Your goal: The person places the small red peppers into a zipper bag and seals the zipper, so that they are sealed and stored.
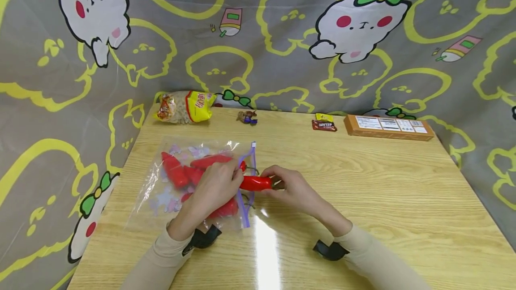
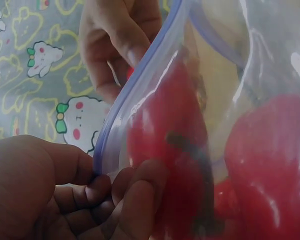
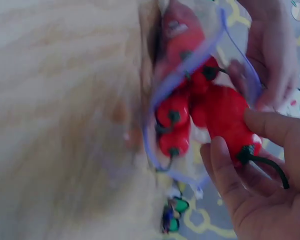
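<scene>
A clear zip bag (image 1: 141, 205) with a purple zip strip (image 1: 246, 218) lies on the table, its mouth facing right and spread apart. Inside are several red peppers (image 1: 174, 170), with green stems showing at the mouth in the right wrist view. My left hand (image 1: 219, 185) pinches the edge of the bag's mouth between thumb and fingers. With thumb and fingers near the green stem, my right hand (image 1: 292, 189) holds another red pepper (image 1: 256, 183). That pepper points left, its far end within the bag's mouth (image 3: 162, 92).
Along the table's back stand a yellow-and-clear snack bag (image 1: 183, 107), small wrapped sweets (image 1: 247, 117), a red wrapped bar (image 1: 324, 125) with a yellow packet (image 1: 324, 117), and a long brown box (image 1: 387, 128). A patterned cloth (image 1: 282, 70) hangs behind the table (image 1: 383, 191).
</scene>
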### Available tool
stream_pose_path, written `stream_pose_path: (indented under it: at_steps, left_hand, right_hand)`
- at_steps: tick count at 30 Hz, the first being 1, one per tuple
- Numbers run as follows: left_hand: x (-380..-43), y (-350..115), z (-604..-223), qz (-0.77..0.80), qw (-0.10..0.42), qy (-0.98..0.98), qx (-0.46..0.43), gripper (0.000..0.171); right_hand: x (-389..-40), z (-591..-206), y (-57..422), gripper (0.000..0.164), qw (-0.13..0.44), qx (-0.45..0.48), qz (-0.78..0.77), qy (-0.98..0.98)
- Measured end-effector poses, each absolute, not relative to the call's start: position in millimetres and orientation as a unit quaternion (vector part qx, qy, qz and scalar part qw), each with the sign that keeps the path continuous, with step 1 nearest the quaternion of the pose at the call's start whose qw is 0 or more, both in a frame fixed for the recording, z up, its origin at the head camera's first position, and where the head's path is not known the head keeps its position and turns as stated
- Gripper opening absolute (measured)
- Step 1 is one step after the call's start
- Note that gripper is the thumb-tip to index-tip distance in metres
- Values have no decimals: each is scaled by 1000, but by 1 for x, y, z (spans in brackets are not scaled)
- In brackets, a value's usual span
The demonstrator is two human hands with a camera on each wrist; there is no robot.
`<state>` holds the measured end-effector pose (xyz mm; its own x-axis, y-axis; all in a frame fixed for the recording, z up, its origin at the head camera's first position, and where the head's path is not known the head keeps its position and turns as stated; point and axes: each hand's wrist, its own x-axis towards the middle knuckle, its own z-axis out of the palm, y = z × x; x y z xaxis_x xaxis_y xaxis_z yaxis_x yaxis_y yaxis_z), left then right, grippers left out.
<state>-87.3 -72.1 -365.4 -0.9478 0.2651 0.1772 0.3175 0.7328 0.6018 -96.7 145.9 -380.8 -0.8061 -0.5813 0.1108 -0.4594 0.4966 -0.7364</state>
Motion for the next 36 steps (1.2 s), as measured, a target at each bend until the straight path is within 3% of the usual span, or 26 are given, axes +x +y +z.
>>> stream_pose_path:
  at_steps: [11, 21, 29, 33, 36]
  left_hand:
    - [-85, -73, -365, -315, 63, -932, -166, 20]
    - [-84, -71, -365, -323, 67, -929, -167, 26]
    - [-84, -71, -365, -317, 72, -930, -171, 25]
    - [-85, -70, -364, -317, 63, -931, -172, 22]
    - [-83, -70, -362, -318, 45, -931, -173, 19]
  right_hand:
    - [-113, -409, 102, 32, 67, -295, -481, 823]
    - [-117, -418, 72, 11, 38, -293, -449, 843]
    - [-113, -412, 87, 31, 88, -313, -459, 827]
    - [-112, -406, 110, 38, 72, -326, -436, 836]
    - [-113, -403, 131, 34, 47, -305, -422, 852]
